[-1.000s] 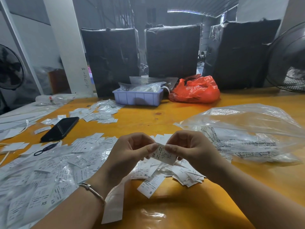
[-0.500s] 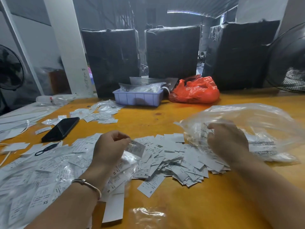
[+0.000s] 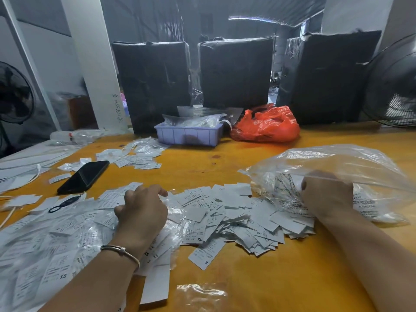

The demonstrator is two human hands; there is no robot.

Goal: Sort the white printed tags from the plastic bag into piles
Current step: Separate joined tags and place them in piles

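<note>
**Tag sorting: hand and bag positions**

The left hand (image 3: 141,210), fingers curled, rests on the left spread of white printed tags (image 3: 56,239); what it grips, if anything, cannot be told. The right hand (image 3: 326,197) reaches into the mouth of the clear plastic bag (image 3: 351,163), fingers hidden, apparently grasping tags. A loose tag pile (image 3: 238,219) lies between both hands on the yellow table (image 3: 258,284). A black phone (image 3: 84,176) lies far left.
</note>
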